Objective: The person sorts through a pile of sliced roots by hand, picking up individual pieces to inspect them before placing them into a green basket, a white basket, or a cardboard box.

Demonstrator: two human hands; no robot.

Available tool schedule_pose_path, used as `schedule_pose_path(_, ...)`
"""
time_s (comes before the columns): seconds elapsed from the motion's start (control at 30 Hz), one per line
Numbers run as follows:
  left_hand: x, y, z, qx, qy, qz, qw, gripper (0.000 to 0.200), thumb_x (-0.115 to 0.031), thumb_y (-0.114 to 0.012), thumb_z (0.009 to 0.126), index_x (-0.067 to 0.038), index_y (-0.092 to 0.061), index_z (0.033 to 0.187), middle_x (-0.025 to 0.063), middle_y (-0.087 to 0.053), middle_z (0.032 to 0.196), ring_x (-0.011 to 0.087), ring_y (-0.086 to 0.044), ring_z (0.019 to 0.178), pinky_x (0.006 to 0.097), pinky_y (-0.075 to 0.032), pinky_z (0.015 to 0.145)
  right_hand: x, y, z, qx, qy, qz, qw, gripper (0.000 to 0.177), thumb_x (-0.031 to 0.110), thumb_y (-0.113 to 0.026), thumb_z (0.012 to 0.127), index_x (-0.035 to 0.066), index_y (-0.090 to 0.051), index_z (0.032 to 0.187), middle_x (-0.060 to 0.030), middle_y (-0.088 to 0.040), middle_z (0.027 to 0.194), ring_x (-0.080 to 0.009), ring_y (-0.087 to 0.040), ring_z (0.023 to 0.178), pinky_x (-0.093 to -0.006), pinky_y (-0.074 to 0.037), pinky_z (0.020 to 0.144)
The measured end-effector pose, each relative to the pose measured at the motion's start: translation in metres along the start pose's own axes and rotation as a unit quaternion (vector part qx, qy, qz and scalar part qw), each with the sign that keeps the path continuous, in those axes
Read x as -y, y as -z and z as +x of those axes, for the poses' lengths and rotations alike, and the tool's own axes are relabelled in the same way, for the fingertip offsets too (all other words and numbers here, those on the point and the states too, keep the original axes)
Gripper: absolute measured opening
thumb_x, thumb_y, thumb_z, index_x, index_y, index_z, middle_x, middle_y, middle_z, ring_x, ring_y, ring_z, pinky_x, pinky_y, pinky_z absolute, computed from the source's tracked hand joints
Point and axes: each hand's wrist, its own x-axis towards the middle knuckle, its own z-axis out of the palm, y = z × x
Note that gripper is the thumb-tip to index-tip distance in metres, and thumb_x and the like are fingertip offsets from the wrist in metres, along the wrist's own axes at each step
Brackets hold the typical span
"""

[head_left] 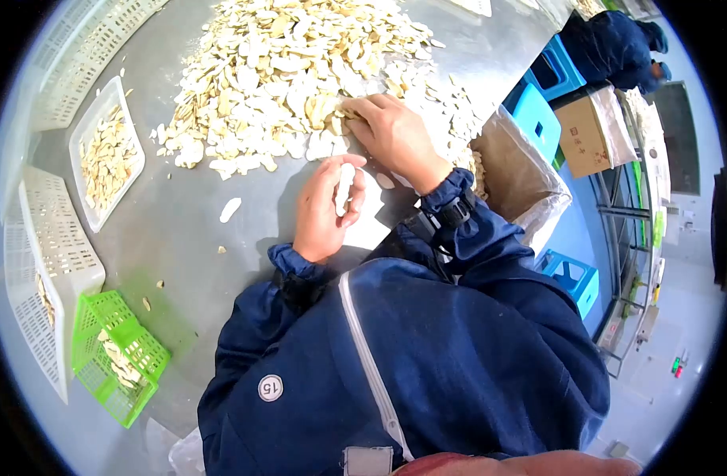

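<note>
A grey metal table [193, 262] stood in bright, white light that glared off its top. Right of the table, blue plastic stools [571, 278] stood near a blue floor area [579, 210]. Farther right of it ran a metal-framed rack [622, 212], and beyond that a pale wall [706, 103] held a dark rectangular panel [682, 139], possibly a window.

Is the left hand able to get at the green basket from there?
Probably yes: the left hand holds a pale slice, but mostly bare tabletop lies between it and the green basket.
</note>
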Motion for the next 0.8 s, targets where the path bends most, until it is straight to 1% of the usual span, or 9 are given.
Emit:
schedule_pose_path(0.07, 0.003, 0.003, 0.0, 0.029, -0.011, 0.02, 0.999, 0.036, -0.031, -0.036, 0.118, -0.003, -0.058, 0.119, 0.0041, -0.059, 0.094, 0.0065, -0.044, 0.06, 0.0205, -0.031, 0.048, -0.006, 0.001, -0.004, 0.03, -0.041, 0.01, 0.999, 0.02, 0.019, -0.069, 0.097, 0.01, -0.078, 0.113, -0.0138, -0.074, 0.096, -0.0372, -0.072, 0.086, -0.044, -0.059, 0.077)
schedule_pose_path(0.1, 0.001, 0.0, -0.001, 0.025, 0.008, -0.014, 1.0, 0.031, -0.03, -0.04, 0.118, -0.004, -0.057, 0.114, 0.0042, -0.058, 0.094, 0.0065, -0.045, 0.061, 0.0202, -0.031, 0.048, -0.009, 0.004, -0.006, 0.032, -0.053, 0.011, 0.998, 0.02, 0.019, -0.069, 0.097, 0.01, -0.078, 0.113, -0.0141, -0.074, 0.097, -0.0372, -0.072, 0.087, -0.0438, -0.059, 0.078)
schedule_pose_path(0.2, 0.006, 0.003, 0.002, 0.048, 0.043, -0.046, 0.997, 0.025, -0.027, -0.044, 0.117, -0.005, -0.056, 0.114, 0.0045, -0.059, 0.095, 0.0066, -0.046, 0.061, 0.0198, -0.031, 0.047, -0.014, 0.024, -0.015, 0.064, -0.099, 0.06, 0.991, 0.02, 0.017, -0.067, 0.098, 0.007, -0.078, 0.113, -0.0159, -0.076, 0.101, -0.0372, -0.074, 0.091, -0.0422, -0.059, 0.083)
schedule_pose_path(0.3, 0.007, 0.005, 0.002, 0.059, 0.043, -0.06, 0.996, 0.023, -0.026, -0.047, 0.117, -0.005, -0.056, 0.114, 0.0045, -0.06, 0.096, 0.0052, -0.048, 0.063, 0.0192, -0.032, 0.046, -0.014, 0.037, -0.019, 0.113, -0.127, 0.095, 0.981, 0.024, 0.015, -0.063, 0.099, 0.007, -0.078, 0.115, -0.0173, -0.077, 0.104, -0.0366, -0.074, 0.095, -0.0411, -0.058, 0.087)
schedule_pose_path(0.4, 0.007, 0.004, 0.002, 0.051, 0.046, -0.045, 0.997, 0.019, -0.024, -0.05, 0.116, -0.006, -0.056, 0.114, 0.0037, -0.059, 0.096, 0.0043, -0.048, 0.064, 0.019, -0.031, 0.046, -0.018, 0.036, -0.023, 0.099, -0.149, 0.073, 0.981, 0.024, 0.016, -0.064, 0.098, 0.008, -0.078, 0.117, -0.0171, -0.077, 0.104, -0.0363, -0.074, 0.094, -0.0418, -0.058, 0.087)
schedule_pose_path(0.5, 0.009, 0.002, 0.002, 0.045, 0.045, -0.033, 0.997, 0.016, -0.022, -0.053, 0.115, -0.006, -0.057, 0.114, 0.0028, -0.059, 0.095, 0.0039, -0.047, 0.063, 0.0188, -0.031, 0.046, -0.016, 0.034, -0.024, 0.1, -0.112, 0.04, 0.988, 0.022, 0.018, -0.063, 0.098, 0.012, -0.078, 0.114, -0.0144, -0.077, 0.101, -0.0376, -0.074, 0.092, -0.0456, -0.059, 0.079)
schedule_pose_path(0.63, 0.009, 0.002, 0.003, 0.04, 0.047, -0.045, 0.997, 0.015, -0.02, -0.053, 0.114, -0.006, -0.059, 0.117, 0.0021, -0.059, 0.095, 0.0042, -0.046, 0.062, 0.0189, -0.03, 0.046, -0.002, 0.03, -0.025, 0.069, -0.076, 0.002, 0.995, 0.018, 0.022, -0.067, 0.098, 0.016, -0.077, 0.112, -0.009, -0.074, 0.096, -0.0351, -0.073, 0.085, -0.0443, -0.06, 0.073)
schedule_pose_path(0.73, 0.007, 0.002, 0.001, 0.041, 0.057, -0.027, 0.997, 0.016, -0.018, -0.053, 0.114, -0.005, -0.06, 0.119, 0.0018, -0.059, 0.093, 0.0046, -0.046, 0.061, 0.0192, -0.029, 0.046, -0.003, 0.025, -0.027, 0.027, -0.098, 0.023, 0.995, 0.016, 0.024, -0.07, 0.096, 0.013, -0.075, 0.106, -0.0101, -0.074, 0.094, -0.035, -0.073, 0.083, -0.0438, -0.06, 0.072)
schedule_pose_path(0.8, 0.006, 0.003, 0.0, 0.048, 0.069, -0.03, 0.996, 0.016, -0.018, -0.053, 0.114, -0.004, -0.06, 0.119, 0.0016, -0.058, 0.091, 0.0048, -0.045, 0.06, 0.0196, -0.029, 0.045, 0.002, 0.024, -0.027, 0.069, -0.113, 0.024, 0.991, 0.019, 0.026, -0.075, 0.094, 0.009, -0.075, 0.104, -0.0108, -0.074, 0.094, -0.0323, -0.074, 0.081, -0.0414, -0.059, 0.072)
